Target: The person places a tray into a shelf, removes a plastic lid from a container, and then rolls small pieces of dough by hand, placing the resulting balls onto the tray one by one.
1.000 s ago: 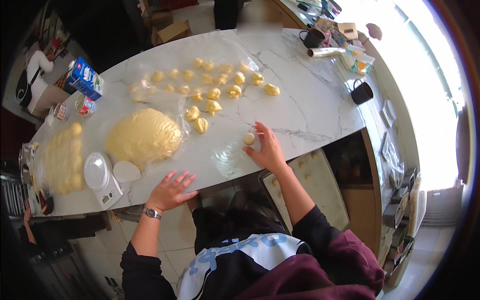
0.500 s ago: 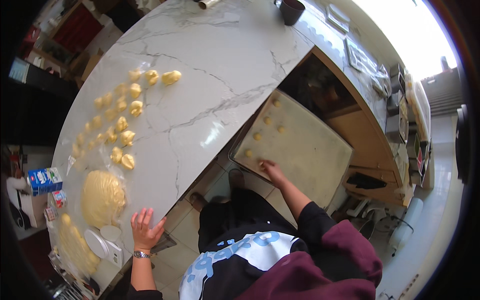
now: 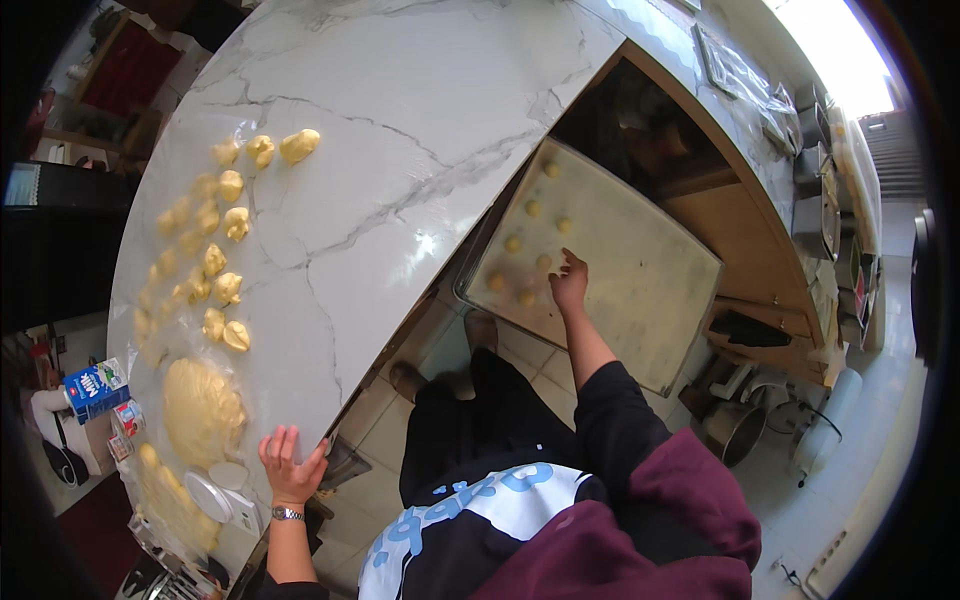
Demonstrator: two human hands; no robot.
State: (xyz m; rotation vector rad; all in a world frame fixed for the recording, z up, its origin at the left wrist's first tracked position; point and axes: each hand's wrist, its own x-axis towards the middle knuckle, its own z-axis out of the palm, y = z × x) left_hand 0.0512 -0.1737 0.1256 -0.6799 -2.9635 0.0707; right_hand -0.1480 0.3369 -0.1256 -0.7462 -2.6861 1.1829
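My right hand (image 3: pixel 569 282) is over a large baking tray (image 3: pixel 640 290), its fingers bent and thumb apart, with nothing visible between them. Just left of its fingertips sits a small pale dough ball (image 3: pixel 545 263). Several similar balls stand in loose rows on the tray's left part, among them another ball (image 3: pixel 527 298) nearer me. My left hand (image 3: pixel 290 468), with a metal watch at the wrist, lies with fingers spread on the edge of the marble counter (image 3: pixel 330 240) and holds nothing. Yellow dough lumps (image 3: pixel 228 288) lie in rows farther along the counter.
A large mass of dough (image 3: pixel 203 410) under clear film lies left of my left hand. Nearby are a white kitchen scale (image 3: pixel 240 508) and a blue carton (image 3: pixel 97 388). A wooden cabinet (image 3: pixel 740 240) stands behind the tray; a metal bowl (image 3: pixel 735 432) is at lower right.
My right hand has moved up and to the right over the tray. One more dough ball now shows beside its fingers. The left hand stays on the counter edge; the head view has shifted slightly.
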